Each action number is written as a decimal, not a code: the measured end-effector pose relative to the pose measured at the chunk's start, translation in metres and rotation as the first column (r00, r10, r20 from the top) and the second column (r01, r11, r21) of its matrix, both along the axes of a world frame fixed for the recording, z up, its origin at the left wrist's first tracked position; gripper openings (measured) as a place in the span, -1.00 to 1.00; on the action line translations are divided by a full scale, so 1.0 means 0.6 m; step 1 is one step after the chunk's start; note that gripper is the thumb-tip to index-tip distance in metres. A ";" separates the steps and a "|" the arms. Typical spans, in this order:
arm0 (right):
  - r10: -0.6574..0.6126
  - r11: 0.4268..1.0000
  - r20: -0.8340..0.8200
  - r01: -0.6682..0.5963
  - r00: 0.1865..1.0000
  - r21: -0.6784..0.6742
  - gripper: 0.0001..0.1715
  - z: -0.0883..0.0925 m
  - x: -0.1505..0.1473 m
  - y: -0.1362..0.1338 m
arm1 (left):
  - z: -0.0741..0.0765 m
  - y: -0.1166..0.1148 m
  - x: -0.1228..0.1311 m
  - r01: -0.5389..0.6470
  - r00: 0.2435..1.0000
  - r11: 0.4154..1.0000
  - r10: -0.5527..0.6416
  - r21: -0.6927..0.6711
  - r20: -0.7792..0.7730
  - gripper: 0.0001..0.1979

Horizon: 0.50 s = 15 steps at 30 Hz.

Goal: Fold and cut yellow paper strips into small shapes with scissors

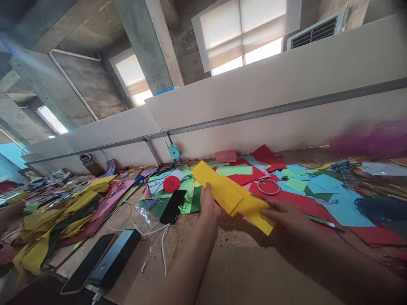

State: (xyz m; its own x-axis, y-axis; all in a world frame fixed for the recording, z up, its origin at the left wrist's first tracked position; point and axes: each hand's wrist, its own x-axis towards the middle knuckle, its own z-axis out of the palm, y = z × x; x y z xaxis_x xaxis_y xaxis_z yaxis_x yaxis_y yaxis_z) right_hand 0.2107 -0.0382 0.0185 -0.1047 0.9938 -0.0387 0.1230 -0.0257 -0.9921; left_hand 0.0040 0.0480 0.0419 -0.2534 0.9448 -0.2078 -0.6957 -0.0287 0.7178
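Two overlapping pieces of yellow paper (222, 190) are held up slantwise above the table. My left hand (210, 205) pinches the left piece from below, thumb on top. My right hand (284, 216) grips the lower right end of the other piece between thumb and fingers. A thin dark tip shows by the right fingers; what it belongs to I cannot make out. Beyond the paper lie red sheets (295, 201) and a ring (268, 187). Close to my left hand, a black phone (173, 206) rests near a red round piece (171, 184).
Light-blue paper (349, 207) spreads to the right. A power bank (116, 256) and another phone (89, 262) lie front left with a white cable (163, 245). Yellow cloth strips (63, 214) are heaped at left, near another person's hand (9, 214). A white partition (203, 140) stands behind.
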 end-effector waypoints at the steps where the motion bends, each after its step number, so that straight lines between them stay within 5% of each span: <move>1: -0.025 1.000 0.005 0.025 1.000 -0.009 -0.60 0.013 0.007 -0.001 | -0.002 0.002 -0.005 -0.012 1.000 1.000 0.012 -0.003 -0.003 -0.92; 9: -0.183 0.966 -0.130 0.202 0.975 0.161 -0.57 0.098 0.031 -0.024 | -0.049 -0.005 0.012 0.043 0.999 0.997 -0.045 -0.070 -0.017 -0.87; 15: -0.154 0.976 -0.194 0.180 0.969 0.125 -0.65 0.070 0.002 -0.025 | -0.061 -0.057 0.064 0.285 0.957 0.958 -0.286 -0.036 -0.048 -0.79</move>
